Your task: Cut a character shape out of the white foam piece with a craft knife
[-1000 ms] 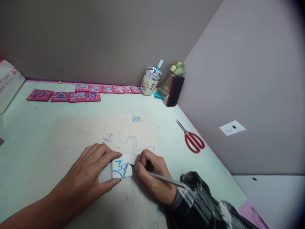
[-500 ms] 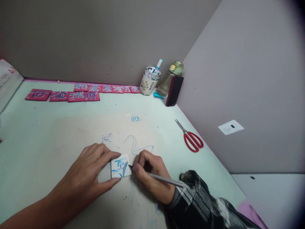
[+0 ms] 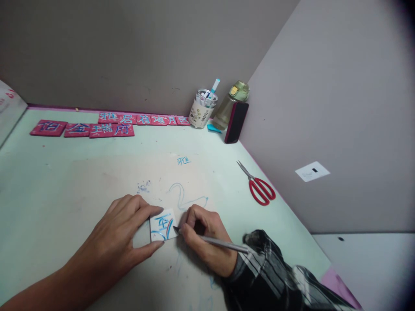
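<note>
Low centre of the frame, your right hand (image 3: 210, 242) grips the tool (image 3: 223, 244), its long axis slanting from lower right to upper left, tip at the right edge of the tile (image 3: 158, 234). Your left hand (image 3: 121, 226) pinches the tile top and bottom. Upper centre, a jar (image 3: 200, 114) holds markers (image 3: 214, 86), one leaning rightward.

The right hand (image 3: 209, 239) was met at the wrist by a dark grey cuff (image 3: 238, 268), closely fitted. Behind that hand, the forearm was covered by a loose black sleeve (image 3: 275, 276), patterned with grey and white stripes and patches; its cloth was gathered into soft creases and a puffed dark fold (image 3: 259, 236). Behind the left hand (image 3: 126, 229), the forearm (image 3: 65, 280) was left bare.
</note>
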The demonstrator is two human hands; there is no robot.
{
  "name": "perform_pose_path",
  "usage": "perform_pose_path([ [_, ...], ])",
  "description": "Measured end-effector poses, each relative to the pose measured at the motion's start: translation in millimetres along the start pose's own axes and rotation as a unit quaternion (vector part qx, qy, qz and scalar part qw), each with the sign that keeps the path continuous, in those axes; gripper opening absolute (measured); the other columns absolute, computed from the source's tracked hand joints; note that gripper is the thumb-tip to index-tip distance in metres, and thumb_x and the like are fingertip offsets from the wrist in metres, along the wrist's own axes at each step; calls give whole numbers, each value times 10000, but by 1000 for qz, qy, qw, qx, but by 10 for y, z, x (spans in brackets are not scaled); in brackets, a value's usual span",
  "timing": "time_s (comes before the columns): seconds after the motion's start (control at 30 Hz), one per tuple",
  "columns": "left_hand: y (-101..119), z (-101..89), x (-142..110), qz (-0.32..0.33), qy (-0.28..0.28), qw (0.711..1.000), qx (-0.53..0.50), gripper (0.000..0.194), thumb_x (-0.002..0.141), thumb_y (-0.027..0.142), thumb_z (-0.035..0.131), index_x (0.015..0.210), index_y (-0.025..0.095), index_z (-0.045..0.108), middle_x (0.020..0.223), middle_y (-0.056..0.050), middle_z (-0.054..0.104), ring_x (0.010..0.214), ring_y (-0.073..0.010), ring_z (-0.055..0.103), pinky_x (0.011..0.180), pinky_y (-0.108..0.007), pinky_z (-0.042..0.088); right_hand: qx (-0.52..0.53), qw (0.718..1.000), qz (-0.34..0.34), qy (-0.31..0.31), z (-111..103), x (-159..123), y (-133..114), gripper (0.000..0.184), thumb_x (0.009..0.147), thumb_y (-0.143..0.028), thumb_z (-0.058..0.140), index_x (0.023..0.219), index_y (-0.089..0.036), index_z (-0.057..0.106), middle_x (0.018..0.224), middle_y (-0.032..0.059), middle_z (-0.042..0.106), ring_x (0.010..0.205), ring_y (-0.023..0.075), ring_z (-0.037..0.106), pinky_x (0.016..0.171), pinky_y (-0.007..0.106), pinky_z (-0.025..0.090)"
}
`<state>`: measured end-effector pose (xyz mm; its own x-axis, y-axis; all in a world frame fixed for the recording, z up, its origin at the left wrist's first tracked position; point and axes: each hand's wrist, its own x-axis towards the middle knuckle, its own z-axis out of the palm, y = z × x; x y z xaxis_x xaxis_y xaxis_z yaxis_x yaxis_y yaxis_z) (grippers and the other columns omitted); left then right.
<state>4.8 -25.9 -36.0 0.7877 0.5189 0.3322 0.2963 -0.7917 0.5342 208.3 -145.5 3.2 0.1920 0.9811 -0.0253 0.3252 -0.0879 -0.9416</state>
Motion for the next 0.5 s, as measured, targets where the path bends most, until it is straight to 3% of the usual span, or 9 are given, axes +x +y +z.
perform_pose_path([
  [0.5,20,23,-19,-7,-3,1000,-3,392,894,426,733,1235,294,591,1019,-16,602,974,-245,554,843,-369,451,1,1000,-26,-17,-5,-6,45,199,843,-219,583,701,-239,445,681,-18,565,609,137,471,583,300,393],
])
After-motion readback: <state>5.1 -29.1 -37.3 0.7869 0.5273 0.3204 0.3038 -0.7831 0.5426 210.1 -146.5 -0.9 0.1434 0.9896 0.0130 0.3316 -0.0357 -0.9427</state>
